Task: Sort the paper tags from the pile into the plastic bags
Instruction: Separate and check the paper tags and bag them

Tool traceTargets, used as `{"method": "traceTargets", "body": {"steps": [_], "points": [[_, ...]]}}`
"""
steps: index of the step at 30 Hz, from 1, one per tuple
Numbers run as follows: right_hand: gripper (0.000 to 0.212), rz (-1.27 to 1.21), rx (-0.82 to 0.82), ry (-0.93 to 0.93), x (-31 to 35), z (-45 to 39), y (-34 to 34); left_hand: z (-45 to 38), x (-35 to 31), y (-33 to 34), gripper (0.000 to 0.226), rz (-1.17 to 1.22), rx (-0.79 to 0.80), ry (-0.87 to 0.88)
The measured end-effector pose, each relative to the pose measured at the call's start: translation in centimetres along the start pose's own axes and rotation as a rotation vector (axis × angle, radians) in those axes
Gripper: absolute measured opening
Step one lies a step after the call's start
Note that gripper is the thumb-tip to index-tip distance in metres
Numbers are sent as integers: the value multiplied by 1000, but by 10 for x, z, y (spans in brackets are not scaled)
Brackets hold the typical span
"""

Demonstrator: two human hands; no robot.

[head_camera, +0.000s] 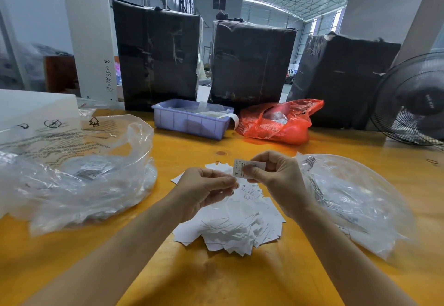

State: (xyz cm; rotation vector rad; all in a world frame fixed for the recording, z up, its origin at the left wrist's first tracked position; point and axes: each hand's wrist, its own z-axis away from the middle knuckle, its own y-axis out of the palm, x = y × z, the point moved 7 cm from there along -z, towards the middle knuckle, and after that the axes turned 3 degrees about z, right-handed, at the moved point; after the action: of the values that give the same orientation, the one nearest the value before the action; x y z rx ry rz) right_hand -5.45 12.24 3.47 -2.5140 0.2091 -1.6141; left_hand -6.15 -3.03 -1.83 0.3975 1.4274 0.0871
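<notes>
I count two hands over the yellow table [240,279]. My right hand [276,176] pinches one paper tag [240,166] between thumb and fingers, held up above the pile; a letter S shows on the tag's lower edge. My left hand [204,190] has its fingers curled toward that tag's lower corner, fingertips just beside it; I cannot tell whether they actually touch or hold anything. Below both hands lies one pile of white tags [235,224], too many and too overlapped for me to count. I see two clear plastic bags: the left bag [79,168], printed with warning text and with a few tags inside, and the right bag [355,200], lying flatter. Farther back I count one lilac tray [189,123], one red bag [283,123], three black wrapped bales [156,53] and one fan [413,103] at the right edge.
</notes>
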Motion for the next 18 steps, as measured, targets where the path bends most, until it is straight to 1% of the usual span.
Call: {"method": "traceTargets", "body": {"steps": [5, 10, 14, 18], "points": [[14, -14, 9, 54, -4, 0, -3, 0, -2, -1, 22, 12, 2, 0], [15, -88, 101, 187, -15, 0, 5, 0, -3, -1, 31, -33, -23, 42], [14, -77, 206, 267, -21, 3, 11, -2, -3, -4, 23, -65, -63, 96], [15, -5, 288, 286, -25, 5, 16, -1, -4, -5, 16, -139, -86, 152]]}}
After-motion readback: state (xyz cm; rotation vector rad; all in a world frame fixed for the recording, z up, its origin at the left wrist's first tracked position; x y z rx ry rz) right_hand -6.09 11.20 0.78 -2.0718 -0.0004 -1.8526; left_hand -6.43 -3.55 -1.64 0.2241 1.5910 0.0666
